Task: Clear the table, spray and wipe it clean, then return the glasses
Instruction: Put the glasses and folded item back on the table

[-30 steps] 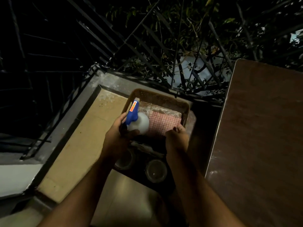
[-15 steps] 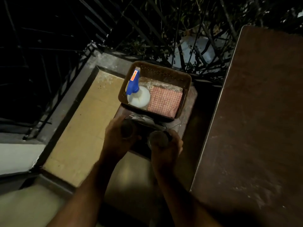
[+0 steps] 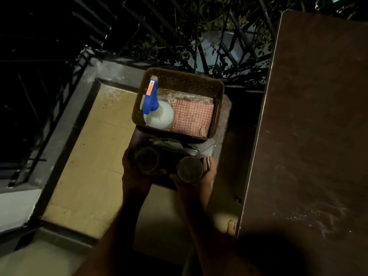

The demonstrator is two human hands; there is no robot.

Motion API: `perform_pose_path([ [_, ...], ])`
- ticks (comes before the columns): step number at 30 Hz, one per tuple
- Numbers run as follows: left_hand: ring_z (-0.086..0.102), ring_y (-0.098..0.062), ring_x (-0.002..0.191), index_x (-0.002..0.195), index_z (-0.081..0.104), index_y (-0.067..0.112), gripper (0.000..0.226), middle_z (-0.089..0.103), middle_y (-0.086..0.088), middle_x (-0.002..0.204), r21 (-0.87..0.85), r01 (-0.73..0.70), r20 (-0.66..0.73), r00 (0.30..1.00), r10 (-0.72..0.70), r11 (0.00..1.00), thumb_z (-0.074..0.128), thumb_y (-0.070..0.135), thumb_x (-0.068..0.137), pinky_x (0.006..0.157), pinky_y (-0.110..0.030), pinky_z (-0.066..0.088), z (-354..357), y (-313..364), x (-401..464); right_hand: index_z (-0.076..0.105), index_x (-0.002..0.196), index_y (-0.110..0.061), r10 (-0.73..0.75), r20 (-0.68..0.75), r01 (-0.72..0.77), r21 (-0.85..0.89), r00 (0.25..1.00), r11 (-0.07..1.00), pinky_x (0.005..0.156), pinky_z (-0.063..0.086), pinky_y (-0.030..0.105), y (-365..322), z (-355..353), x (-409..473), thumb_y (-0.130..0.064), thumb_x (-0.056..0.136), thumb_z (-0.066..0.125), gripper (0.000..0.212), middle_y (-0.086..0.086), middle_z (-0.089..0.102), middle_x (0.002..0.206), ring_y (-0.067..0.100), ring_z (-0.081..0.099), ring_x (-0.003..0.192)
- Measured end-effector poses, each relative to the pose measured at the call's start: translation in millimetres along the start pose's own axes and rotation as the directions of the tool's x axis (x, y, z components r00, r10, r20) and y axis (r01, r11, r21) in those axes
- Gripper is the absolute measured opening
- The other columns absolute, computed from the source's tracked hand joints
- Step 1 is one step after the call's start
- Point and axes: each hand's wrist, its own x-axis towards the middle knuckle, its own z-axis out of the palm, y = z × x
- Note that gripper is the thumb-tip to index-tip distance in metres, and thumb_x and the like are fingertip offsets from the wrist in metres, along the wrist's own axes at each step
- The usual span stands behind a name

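Dark brown table (image 3: 318, 126) at right; tiled balcony floor (image 3: 93, 156).

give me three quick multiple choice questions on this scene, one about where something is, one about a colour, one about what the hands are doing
1. Where is the spray bottle?
A. on the brown table
B. in the basket, left of the checked cloth
C. on the floor tiles

2. What colour is the spray bottle's trigger head?
A. blue
B. green
C. black

3. What are the hands doing?
A. both hang idle
B. one wipes with the cloth
C. each holds a glass

Answers:
1 B: the bottle stands inside the basket beside the checked cloth.
2 A: the head is blue with an orange label.
3 C: the left hand grips the left glass, and the right hand grips the right glass.
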Motion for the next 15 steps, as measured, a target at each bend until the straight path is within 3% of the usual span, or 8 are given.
perform_pose_path([
  [1,0.059,-0.028,0.121,0.136,0.049,-0.002,0.084,0.059,-0.015,0.132,-0.005,0.089,-0.01,0.996,-0.089,0.996,0.091,0.007,0.064,0.096,-0.044,0.052,0.8,-2.3,-3.2,0.045,0.144,-0.003,-0.021,-0.008,0.021,-0.028,1.0,0.999,0.104,0.045,0.021,2.5,1.3,2.6,-0.014,0.066,0.094,0.093,0.006,0.057,0.138,0.017,0.055,0.128],
  [3,0.057,-0.03,0.122,0.142,0.045,0.005,0.088,0.058,-0.013,0.135,0.091,0.182,-0.084,0.981,-0.175,0.979,0.09,0.014,0.066,0.095,-0.036,0.049,1.9,-2.9,-9.2,0.052,0.139,-0.012,-0.052,0.003,0.052,-0.072,0.999,0.996,0.101,0.047,0.023,11.0,3.1,6.4,-0.018,0.073,0.09,0.077,0.001,0.061,0.134,0.013,0.057,0.122],
  [7,0.057,-0.017,0.112,0.141,0.048,0.012,0.09,0.061,-0.008,0.131,0.193,0.175,-0.156,0.977,-0.145,0.965,0.092,0.02,0.064,0.082,-0.016,0.043,-2.7,18.3,-22.9,0.05,0.133,-0.035,-0.018,0.011,0.019,-0.102,1.0,0.995,0.098,0.052,0.027,6.8,-5.1,2.0,-0.029,0.073,0.088,0.072,-0.014,0.06,0.128,0.004,0.058,0.115],
  [10,0.059,-0.019,0.111,0.133,0.053,0.015,0.074,0.062,-0.008,0.127,0.208,0.185,-0.153,0.976,-0.155,0.96,0.087,0.031,0.069,0.086,-0.027,0.048,-15.5,52.1,-32.4,0.048,0.126,-0.048,-0.049,0.011,0.049,-0.042,0.999,0.998,0.096,0.055,0.029,-20.5,-25.7,-4.3,-0.036,0.072,0.087,0.067,-0.017,0.061,0.125,0.001,0.06,0.113],
  [13,0.065,-0.024,0.104,0.117,0.061,0.006,0.052,0.066,-0.01,0.114,0.134,0.066,-0.12,0.992,-0.05,0.989,0.084,0.027,0.074,0.091,-0.046,0.054,-28.6,84.5,-44.1,0.049,0.121,-0.045,-0.094,0.014,0.095,-0.041,0.995,0.995,0.092,0.054,0.025,-50.1,-53.2,-6.8,-0.044,0.068,0.086,0.065,-0.018,0.061,0.121,0.001,0.061,0.107],
  [15,0.067,-0.009,0.094,0.11,0.062,0.003,0.055,0.069,-0.001,0.102,-0.009,0.025,-0.106,0.994,-0.026,1.0,0.083,0.037,0.072,0.085,-0.036,0.057,-36.5,111.2,-50.0,0.05,0.119,-0.045,-0.133,0.04,0.133,-0.018,0.99,0.991,0.086,0.05,0.011,-72.2,-73.3,-5.3,-0.049,0.066,0.085,0.063,-0.023,0.061,0.116,-0.006,0.059,0.104],
])
